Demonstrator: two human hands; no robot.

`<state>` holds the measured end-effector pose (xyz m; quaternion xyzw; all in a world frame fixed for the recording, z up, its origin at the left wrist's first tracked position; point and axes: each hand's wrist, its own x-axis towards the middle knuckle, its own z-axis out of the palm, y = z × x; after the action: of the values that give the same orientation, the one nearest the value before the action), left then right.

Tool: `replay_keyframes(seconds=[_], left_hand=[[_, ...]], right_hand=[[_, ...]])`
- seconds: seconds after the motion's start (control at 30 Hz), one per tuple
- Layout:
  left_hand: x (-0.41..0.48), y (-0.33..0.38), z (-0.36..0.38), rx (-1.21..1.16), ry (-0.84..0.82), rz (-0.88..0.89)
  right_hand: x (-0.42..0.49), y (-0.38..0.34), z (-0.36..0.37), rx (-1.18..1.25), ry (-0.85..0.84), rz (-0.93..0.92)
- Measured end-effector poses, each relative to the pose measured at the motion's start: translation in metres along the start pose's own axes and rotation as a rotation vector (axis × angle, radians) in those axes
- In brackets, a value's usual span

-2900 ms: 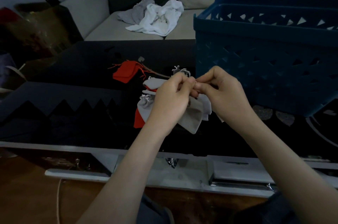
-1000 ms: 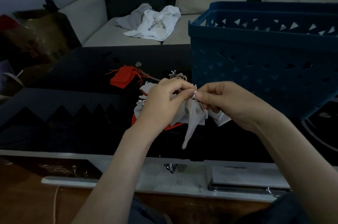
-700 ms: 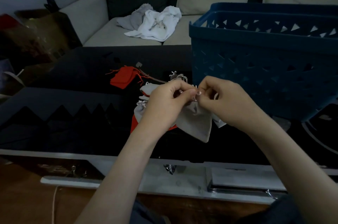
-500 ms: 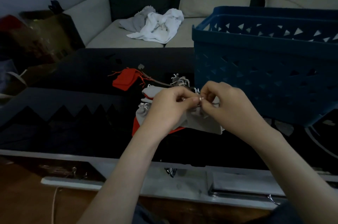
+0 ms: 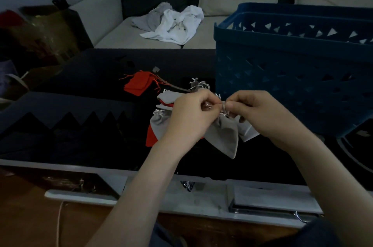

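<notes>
A small grey drawstring pouch [image 5: 224, 137] hangs just above the black table [image 5: 90, 125], its body drooping toward me. My left hand [image 5: 191, 119] and my right hand [image 5: 260, 115] meet over its gathered mouth, and each pinches the top with its pale cord. Under and behind my hands lies a loose heap of more grey pouches [image 5: 159, 123] with red ones [image 5: 150, 137] beneath. One red pouch [image 5: 137, 85] with trailing red cords lies apart, farther back on the table.
A big dark blue plastic basket [image 5: 292, 77] with triangle cut-outs stands at the right on the table, close behind my right hand. A sofa [image 5: 125, 34] behind holds crumpled white and grey cloths [image 5: 173, 22]. A lower white shelf [image 5: 201, 194] juts out toward me.
Both hands kept working at the pouch's mouth. The pouch's body swung from hanging narrow to spread sideways and now droops toward me. The view shifted slightly.
</notes>
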<state>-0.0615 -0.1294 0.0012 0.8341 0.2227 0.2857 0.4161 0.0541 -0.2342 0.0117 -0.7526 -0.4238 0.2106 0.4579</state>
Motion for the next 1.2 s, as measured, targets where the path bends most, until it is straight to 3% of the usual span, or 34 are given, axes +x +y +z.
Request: replay_keyframes(seconds=[0.17,0.43,0.53,0.83,1.2], left_hand=[[0.001,0.000,0.000,-0.042,-0.029,-0.052],[0.002,-0.003,-0.002,-0.245,-0.068,-0.206],[0.000,-0.001,0.000,-0.188,-0.051,-0.199],[0.001,-0.001,0.010,0.187,0.131,0.012],[-0.003,-0.006,0.019,0.335,0.281,0.352]], right_hand=[[-0.003,0.001,0.000,-0.167,0.009,-0.044],[-0.005,0.002,0.006,-0.373,0.133,-0.274],[-0.005,0.006,0.008,-0.420,0.178,-0.320],[-0.003,0.003,0.012,-0.151,0.189,-0.171],[-0.005,0.002,0.009,0.264,0.025,-0.043]])
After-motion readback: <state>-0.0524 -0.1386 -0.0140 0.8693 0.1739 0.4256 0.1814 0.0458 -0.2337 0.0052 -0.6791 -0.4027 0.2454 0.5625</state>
